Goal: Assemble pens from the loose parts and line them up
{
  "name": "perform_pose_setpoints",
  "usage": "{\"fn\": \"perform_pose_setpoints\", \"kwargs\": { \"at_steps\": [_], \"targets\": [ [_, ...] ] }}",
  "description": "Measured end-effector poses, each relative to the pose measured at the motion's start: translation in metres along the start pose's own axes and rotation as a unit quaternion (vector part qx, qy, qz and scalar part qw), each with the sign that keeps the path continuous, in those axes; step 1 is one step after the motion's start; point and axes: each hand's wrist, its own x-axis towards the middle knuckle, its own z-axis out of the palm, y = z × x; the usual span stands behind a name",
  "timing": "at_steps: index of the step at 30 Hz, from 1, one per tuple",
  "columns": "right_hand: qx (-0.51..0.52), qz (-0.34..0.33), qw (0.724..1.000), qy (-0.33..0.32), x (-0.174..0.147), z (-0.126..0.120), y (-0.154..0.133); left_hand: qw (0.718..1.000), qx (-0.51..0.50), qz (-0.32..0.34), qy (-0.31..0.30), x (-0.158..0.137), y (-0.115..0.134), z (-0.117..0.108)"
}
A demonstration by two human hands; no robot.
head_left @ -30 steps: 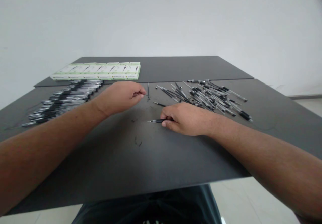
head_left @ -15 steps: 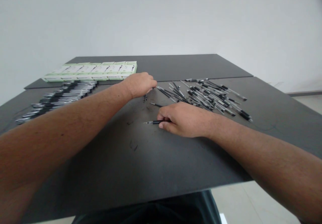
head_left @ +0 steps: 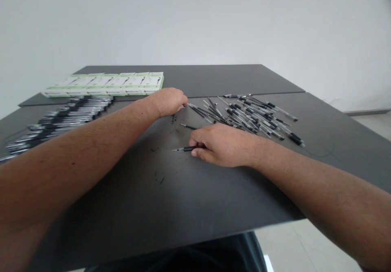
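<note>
My right hand is closed around a black-gripped pen, held low over the table and pointing left. A thin bare tip sticks out of its front end; the rest is hidden in the palm. Farther forward and left, my left hand has its fingers pinched together by the left ends of several dark pen refills. Whatever is between those fingertips is too small and hidden to name. One loose refill lies just beyond my right hand, partly covered by it. Tiny dark parts lie below my left hand.
A heap of clear pen barrels with black grips spreads over the right side. At left, a long row of pens lies side by side, partly behind my left forearm. White and green boxes line up behind them on the dark table.
The view has shifted slightly, showing more of the pen row at left. Both hands keep nearly the same place and grip.
</note>
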Motion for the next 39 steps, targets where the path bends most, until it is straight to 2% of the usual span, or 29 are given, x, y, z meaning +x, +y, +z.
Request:
{"fn": "perform_pose_setpoints", "kwargs": {
  "at_steps": [13, 21, 24, 29, 33, 39],
  "targets": [
    [-0.005, -0.006, 1.0, -0.007, 0.0, 0.0, 0.001, 1.0, -0.014, -0.011, 0.012, -0.005, -0.001, 0.003],
    [-0.008, -0.003, 1.0, -0.013, 0.001, 0.0, 0.001, 0.999, -0.026, 0.02, 0.026, -0.007, -0.004, 0.002],
    [-0.007, -0.003, 1.0, -0.015, 0.001, -0.001, 0.0, 1.0, -0.021, 0.011, 0.021, -0.006, -0.002, 0.004],
    [-0.005, -0.004, 1.0, -0.019, 0.001, 0.0, 0.001, 0.998, -0.032, 0.012, 0.049, -0.007, 0.0, 0.008],
    [0.0, -0.014, 1.0, -0.003, 0.001, 0.0, 0.003, 0.995, -0.066, -0.018, 0.074, -0.026, 0.003, -0.002],
    [-0.006, -0.012, 1.0, 0.01, 0.0, -0.004, 0.002, 0.981, -0.16, -0.094, 0.059, -0.086, 0.013, -0.027]
  ]
}}
